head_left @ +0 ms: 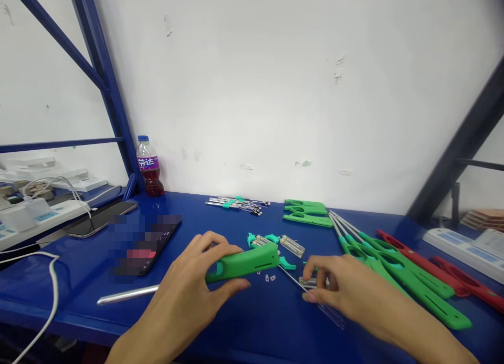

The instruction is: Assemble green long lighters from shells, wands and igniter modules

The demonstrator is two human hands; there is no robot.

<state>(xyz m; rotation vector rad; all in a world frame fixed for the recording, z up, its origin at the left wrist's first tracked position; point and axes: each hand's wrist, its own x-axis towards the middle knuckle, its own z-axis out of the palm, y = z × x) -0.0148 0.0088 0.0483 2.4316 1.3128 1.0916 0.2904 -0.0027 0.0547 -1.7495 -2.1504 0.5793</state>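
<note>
My left hand (189, 285) grips a green plastic lighter handle shell (246, 261), thumb under and fingers over it, just above the blue table (255, 322). My right hand (346, 295) pinches a small clear-and-metal part with a thin metal rod (291, 276) running from it toward the shell. Small teal triggers and clear fuel cells (291, 245) lie just behind the shell. Tiny white bits (270, 276) sit between my hands.
Finished green long lighters (397, 272) and red ones (433, 269) lie at the right. Green shells (307, 211) and metal tubes (236, 203) lie at the back. A purple drink bottle (148, 167), phones (145, 243), a metal rod (126, 294) and white cables sit left.
</note>
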